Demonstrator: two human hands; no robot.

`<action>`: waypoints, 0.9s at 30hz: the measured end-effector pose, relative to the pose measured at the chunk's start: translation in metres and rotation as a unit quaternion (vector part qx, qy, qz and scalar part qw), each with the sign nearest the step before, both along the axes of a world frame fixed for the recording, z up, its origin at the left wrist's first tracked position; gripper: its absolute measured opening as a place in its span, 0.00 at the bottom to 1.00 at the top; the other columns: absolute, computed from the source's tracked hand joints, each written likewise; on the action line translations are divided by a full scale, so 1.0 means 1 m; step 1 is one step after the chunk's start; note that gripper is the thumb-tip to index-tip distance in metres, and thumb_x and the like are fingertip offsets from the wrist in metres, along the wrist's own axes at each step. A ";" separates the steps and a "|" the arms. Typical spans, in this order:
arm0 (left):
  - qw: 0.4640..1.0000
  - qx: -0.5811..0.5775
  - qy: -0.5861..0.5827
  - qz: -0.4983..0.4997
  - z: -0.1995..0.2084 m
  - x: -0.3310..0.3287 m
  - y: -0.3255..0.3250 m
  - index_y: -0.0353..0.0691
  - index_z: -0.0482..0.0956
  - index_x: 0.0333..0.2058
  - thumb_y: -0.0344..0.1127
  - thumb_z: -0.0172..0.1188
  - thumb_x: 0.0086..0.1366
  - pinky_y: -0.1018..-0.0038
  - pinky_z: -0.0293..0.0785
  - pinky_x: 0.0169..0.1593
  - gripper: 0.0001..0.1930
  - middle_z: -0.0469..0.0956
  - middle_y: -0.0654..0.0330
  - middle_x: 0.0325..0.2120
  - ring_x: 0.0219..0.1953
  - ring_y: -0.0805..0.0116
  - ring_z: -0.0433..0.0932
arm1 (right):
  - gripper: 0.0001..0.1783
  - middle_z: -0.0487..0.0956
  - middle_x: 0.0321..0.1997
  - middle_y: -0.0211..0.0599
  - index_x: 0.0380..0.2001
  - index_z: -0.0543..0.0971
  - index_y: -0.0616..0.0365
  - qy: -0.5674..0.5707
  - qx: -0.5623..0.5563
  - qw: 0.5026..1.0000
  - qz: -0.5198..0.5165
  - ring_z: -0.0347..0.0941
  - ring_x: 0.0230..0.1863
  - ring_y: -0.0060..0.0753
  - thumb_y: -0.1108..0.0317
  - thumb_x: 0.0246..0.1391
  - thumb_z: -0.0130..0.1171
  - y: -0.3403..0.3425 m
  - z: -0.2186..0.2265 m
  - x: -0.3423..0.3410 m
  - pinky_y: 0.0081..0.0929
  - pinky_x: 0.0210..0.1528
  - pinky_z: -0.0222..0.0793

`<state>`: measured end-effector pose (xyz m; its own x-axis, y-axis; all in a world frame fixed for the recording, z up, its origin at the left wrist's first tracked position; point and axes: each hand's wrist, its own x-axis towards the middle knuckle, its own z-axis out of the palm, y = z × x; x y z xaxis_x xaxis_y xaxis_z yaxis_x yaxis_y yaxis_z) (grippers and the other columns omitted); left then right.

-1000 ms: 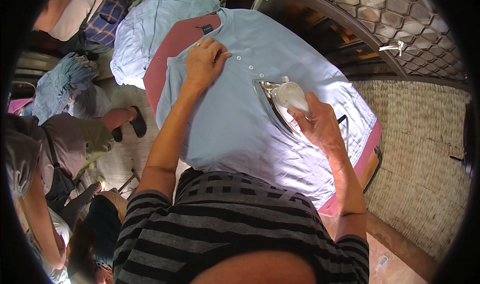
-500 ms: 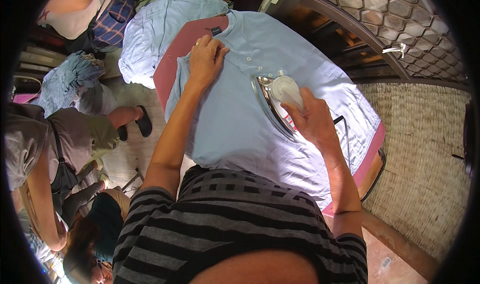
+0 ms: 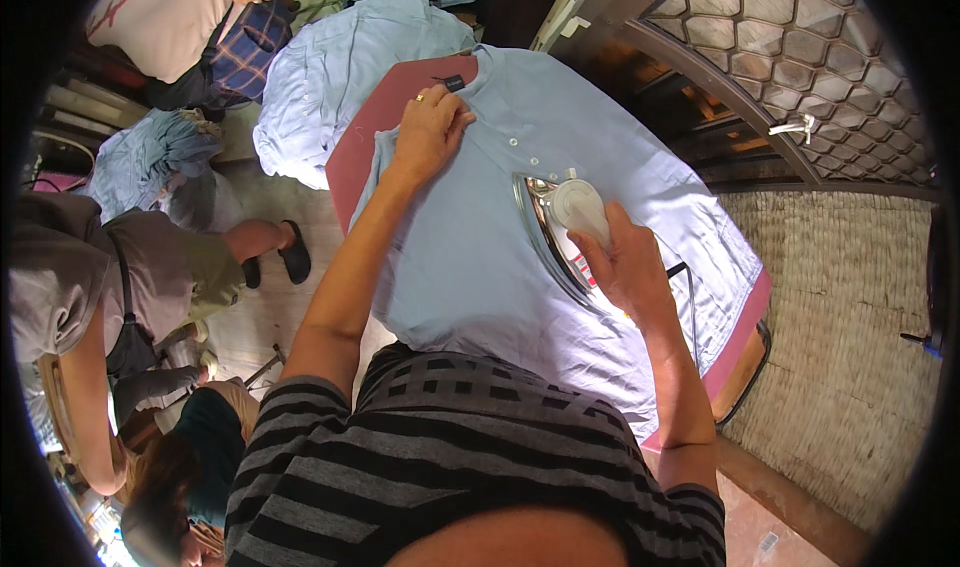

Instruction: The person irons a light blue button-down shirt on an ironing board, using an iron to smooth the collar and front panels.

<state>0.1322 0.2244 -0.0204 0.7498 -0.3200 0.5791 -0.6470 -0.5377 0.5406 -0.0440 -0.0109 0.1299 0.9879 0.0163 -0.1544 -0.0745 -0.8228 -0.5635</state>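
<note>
A light blue buttoned shirt lies spread over a red-covered ironing board. My right hand is wrapped round the handle of a steam iron. Its metal soleplate rests flat on the shirt, with the pointed tip beside the row of white buttons. Near the collar and its dark label, my left hand presses on the cloth with bent fingers drawn together, seemingly gripping its edge. The fingertips are partly hidden.
A black cord runs from the iron over the shirt's right part. More blue shirts are heaped beyond the board. A dark mesh door stands at the right, above a woven mat. Other people are at the left.
The whole view has shifted slightly, so the board sits lower in it. Both hands and the iron keep nearly the same places on the shirt. At the upper left, another person's hand has come into view.
</note>
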 end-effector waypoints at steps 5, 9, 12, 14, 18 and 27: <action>0.997 -0.001 -0.006 0.071 0.010 -0.016 0.036 0.37 0.79 0.40 0.35 0.67 0.59 0.63 0.70 0.43 0.13 0.75 0.54 0.34 0.39 0.52 0.74 | 0.19 0.79 0.25 0.59 0.35 0.71 0.63 -0.008 -0.018 1.000 -0.005 0.77 0.31 0.67 0.57 0.59 0.63 0.001 -0.004 -0.001 0.51 0.31 0.70; 0.973 0.033 0.114 0.198 0.011 -0.048 0.069 0.39 0.80 0.41 0.41 0.70 0.57 0.63 0.71 0.42 0.17 0.75 0.55 0.34 0.39 0.54 0.74 | 0.19 0.78 0.24 0.59 0.34 0.70 0.62 -0.019 0.000 1.000 -0.004 0.77 0.30 0.67 0.57 0.59 0.63 0.001 -0.006 0.001 0.50 0.29 0.70; 0.972 0.037 0.105 0.207 0.008 -0.050 0.068 0.40 0.79 0.39 0.46 0.70 0.58 0.64 0.71 0.40 0.18 0.75 0.57 0.31 0.35 0.55 0.74 | 0.19 0.78 0.23 0.59 0.33 0.69 0.62 -0.033 0.000 0.999 0.026 0.77 0.28 0.66 0.57 0.60 0.62 0.004 -0.004 0.008 0.47 0.27 0.70; 0.970 0.012 0.130 0.206 0.010 -0.048 0.066 0.40 0.77 0.38 0.47 0.69 0.59 0.63 0.71 0.39 0.18 0.77 0.57 0.30 0.34 0.54 0.75 | 0.19 0.78 0.22 0.58 0.33 0.69 0.63 -0.048 -0.008 0.998 0.037 0.77 0.26 0.64 0.58 0.61 0.62 0.002 -0.010 0.004 0.46 0.26 0.70; 0.958 -0.036 0.217 0.185 0.020 -0.040 0.072 0.38 0.75 0.39 0.47 0.68 0.60 0.61 0.72 0.40 0.20 0.80 0.53 0.32 0.35 0.51 0.78 | 0.20 0.78 0.22 0.58 0.33 0.69 0.63 -0.031 0.000 0.999 0.030 0.79 0.25 0.60 0.56 0.61 0.62 0.004 -0.003 0.004 0.44 0.26 0.71; 0.946 -0.004 0.225 0.233 -0.001 -0.052 0.084 0.40 0.81 0.46 0.44 0.66 0.61 0.58 0.76 0.43 0.18 0.83 0.47 0.34 0.39 0.49 0.82 | 0.20 0.78 0.21 0.57 0.33 0.71 0.64 -0.070 -0.036 0.993 0.089 0.78 0.26 0.60 0.55 0.62 0.60 -0.009 -0.017 0.007 0.44 0.28 0.70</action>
<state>0.0804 0.3083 -0.0212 0.9797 0.1093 0.1678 -0.0433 -0.7027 0.7101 -0.0371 -0.0202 0.1132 0.9823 0.1859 -0.0238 0.1498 -0.8547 -0.4970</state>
